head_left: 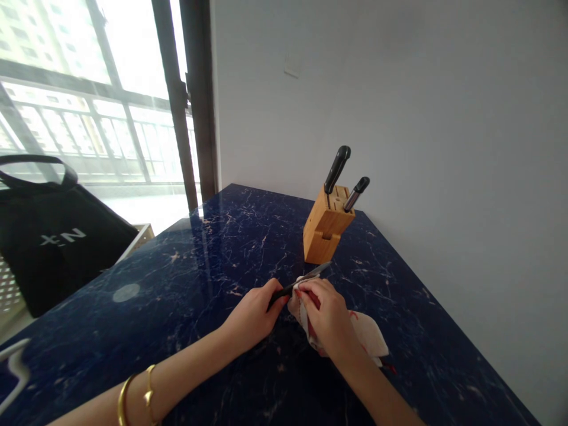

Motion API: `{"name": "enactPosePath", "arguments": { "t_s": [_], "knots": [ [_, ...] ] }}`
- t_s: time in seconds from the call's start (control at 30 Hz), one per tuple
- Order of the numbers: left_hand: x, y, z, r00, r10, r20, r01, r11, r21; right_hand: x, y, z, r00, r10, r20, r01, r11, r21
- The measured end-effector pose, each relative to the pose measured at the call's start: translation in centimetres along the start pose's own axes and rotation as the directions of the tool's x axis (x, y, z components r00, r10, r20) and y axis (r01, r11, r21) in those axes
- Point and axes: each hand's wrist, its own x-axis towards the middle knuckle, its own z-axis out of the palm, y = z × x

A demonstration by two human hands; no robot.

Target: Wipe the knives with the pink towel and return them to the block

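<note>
My left hand (257, 309) is wrapped round the black handle of a kitchen knife (320, 270), whose blade points up and to the right. Pinched in my right hand (327, 309) is a pale cloth with red marks (367, 334), pressed against the blade near the handle. The cloth hangs below that hand and trails to the right over the table. Part of the blade is hidden by cloth and fingers. Just beyond the knife tip stands a wooden knife block (323, 228), holding a black-handled knife (338, 168) and a tool with a black and steel handle (357, 193).
The dark blue marbled table (186, 313) meets a white wall (421, 118) on the right. A black bag (57, 242) rests beside the table at the left, near a large window (89, 100). A white curved object (18, 370) shows at the lower left edge.
</note>
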Motion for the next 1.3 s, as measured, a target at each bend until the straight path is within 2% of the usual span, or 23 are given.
{"name": "enactPosePath", "arguments": {
  "t_s": [0.17,0.3,0.43,0.57,0.7,0.87,1.3],
  "knots": [
    [0.02,0.05,0.00,1.000,-0.002,0.003,0.002,1.000,-0.002,0.02,0.03,0.02,1.000,0.000,-0.019,0.000,1.000,0.007],
    [-0.07,0.02,0.07,1.000,0.001,0.004,-0.001,1.000,-0.004,0.03,0.14,0.04,1.000,0.009,0.012,-0.009,1.000,-0.006],
    [-0.11,-0.04,0.15,1.000,0.000,-0.004,0.000,1.000,-0.003,-0.01,0.07,-0.02,1.000,-0.012,-0.026,0.012,1.000,-0.002],
    [-0.05,-0.02,0.15,1.000,0.008,-0.008,-0.008,1.000,0.000,-0.01,-0.06,-0.12,1.000,0.004,0.007,-0.004,1.000,-0.009],
    [-0.06,0.11,0.04,1.000,0.001,-0.002,-0.001,1.000,0.004,0.01,-0.04,-0.17,1.000,-0.013,-0.024,0.013,1.000,-0.002],
    [-0.12,0.22,-0.11,1.000,0.002,0.014,-0.002,1.000,0.022,0.09,0.12,-0.15,1.000,-0.004,0.011,0.004,1.000,-0.014],
    [-0.19,0.31,0.02,1.000,-0.017,0.002,0.017,1.000,0.026,0.05,-0.28,-0.17,1.000,0.018,-0.002,-0.018,1.000,0.018]
  ]
}}
